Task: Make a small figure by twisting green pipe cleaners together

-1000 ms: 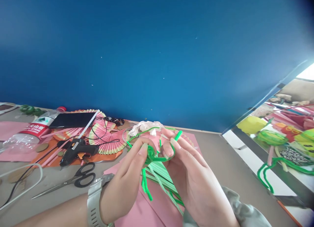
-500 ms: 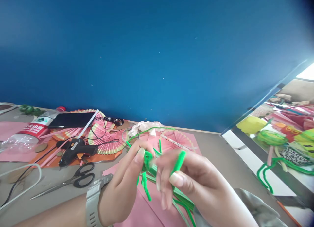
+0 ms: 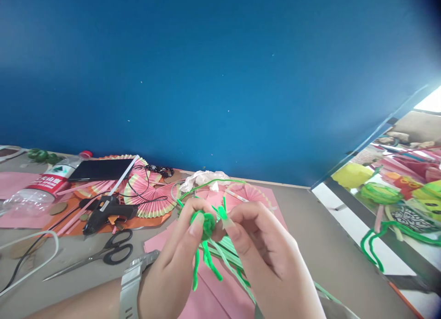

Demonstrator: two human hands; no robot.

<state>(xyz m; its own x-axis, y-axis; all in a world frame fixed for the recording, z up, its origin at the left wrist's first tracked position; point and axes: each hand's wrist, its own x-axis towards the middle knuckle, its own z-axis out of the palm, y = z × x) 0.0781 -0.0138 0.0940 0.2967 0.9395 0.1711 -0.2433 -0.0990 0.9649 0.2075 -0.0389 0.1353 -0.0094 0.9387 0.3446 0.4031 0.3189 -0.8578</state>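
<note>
Between the thumb and fingers of my left hand (image 3: 175, 254) is a coiled bundle of green pipe cleaner (image 3: 208, 225), with loose ends dangling below it. My right hand (image 3: 268, 254) is close beside it, thumb and forefinger pinched on a short green pipe cleaner piece (image 3: 222, 212). Whether that piece joins the coil is hidden by the fingers. Under both hands, several green pipe cleaners (image 3: 229, 251) lie on pink paper (image 3: 203, 291).
Scissors (image 3: 103, 254) and a black glue gun (image 3: 108, 211) lie to the left, near a plastic bottle (image 3: 48, 183) and a phone (image 3: 99, 169). Pleated paper fans (image 3: 155, 199) and white crumpled tissue (image 3: 203, 179) sit along the blue wall (image 3: 220, 80). Colourful crafts (image 3: 389, 195) are at far right.
My right hand has moved left and in towards the coil, its pinched piece now close to it. The coil has turned to show more of its face, and its dangling ends have shifted.
</note>
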